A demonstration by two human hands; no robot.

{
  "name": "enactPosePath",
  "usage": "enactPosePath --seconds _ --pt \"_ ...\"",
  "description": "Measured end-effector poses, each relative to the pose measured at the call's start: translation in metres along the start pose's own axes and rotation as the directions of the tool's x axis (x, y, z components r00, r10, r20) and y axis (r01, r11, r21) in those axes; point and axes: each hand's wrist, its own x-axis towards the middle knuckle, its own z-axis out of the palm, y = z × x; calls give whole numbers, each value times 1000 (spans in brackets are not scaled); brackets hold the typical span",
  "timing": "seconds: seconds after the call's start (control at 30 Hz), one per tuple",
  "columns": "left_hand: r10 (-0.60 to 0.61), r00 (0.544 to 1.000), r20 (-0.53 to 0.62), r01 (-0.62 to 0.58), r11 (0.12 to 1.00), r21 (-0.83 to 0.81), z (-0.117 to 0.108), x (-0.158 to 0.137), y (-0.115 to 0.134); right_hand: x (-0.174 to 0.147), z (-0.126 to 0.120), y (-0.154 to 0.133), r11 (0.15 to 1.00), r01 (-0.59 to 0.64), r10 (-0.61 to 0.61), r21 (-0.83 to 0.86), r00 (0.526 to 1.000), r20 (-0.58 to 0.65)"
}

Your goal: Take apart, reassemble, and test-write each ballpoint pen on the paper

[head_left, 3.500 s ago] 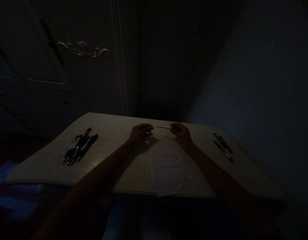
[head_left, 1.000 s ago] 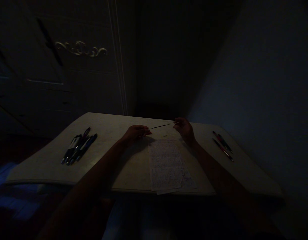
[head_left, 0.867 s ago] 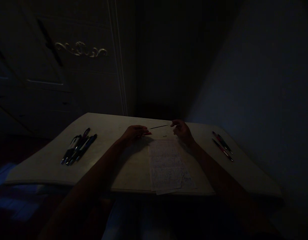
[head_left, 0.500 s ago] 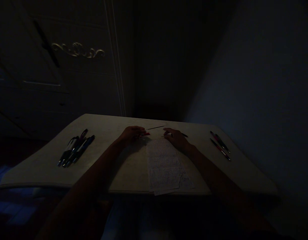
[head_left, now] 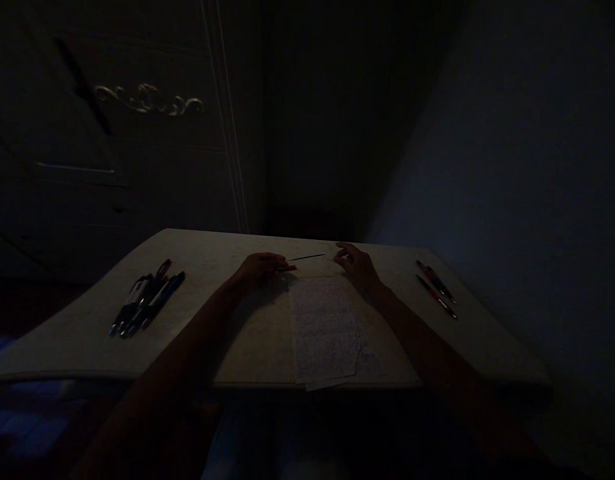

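Note:
My left hand [head_left: 260, 267] is closed over the far middle of the table, gripping a short red pen part [head_left: 288, 268]. From the same fingertips a thin dark ink refill [head_left: 307, 257] points to the right. My right hand [head_left: 356, 265] is just right of the refill's end, apart from it, with thumb and fingers bent together. Whatever is between those fingertips is too small and dark to make out. Handwritten paper sheets [head_left: 324, 327] lie on the table below and between both hands.
On the pale table [head_left: 257, 360], several pens [head_left: 147, 303] lie bunched at the left. A few pens [head_left: 437, 297] rest at the right, near the wall [head_left: 527, 200]. A dark cabinet [head_left: 152, 173] stands behind on the left. The light is very dim.
My right hand has lifted slightly up and away from the paper. The dark stick seen behind it earlier no longer shows. My left hand keeps its hold on the red part and refill.

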Motion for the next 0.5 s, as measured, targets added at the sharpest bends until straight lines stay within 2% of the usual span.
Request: enactPosePath --seconds 0.17,0.5 --pt "1 1000 16 -1 1000 13 3 -7 5 2 -5 -2 999 17 -15 50 999 -39" --pt "0 998 57 0 1000 3 2 -4 1 2 -5 -5 994 18 -17 104 1000 -7"
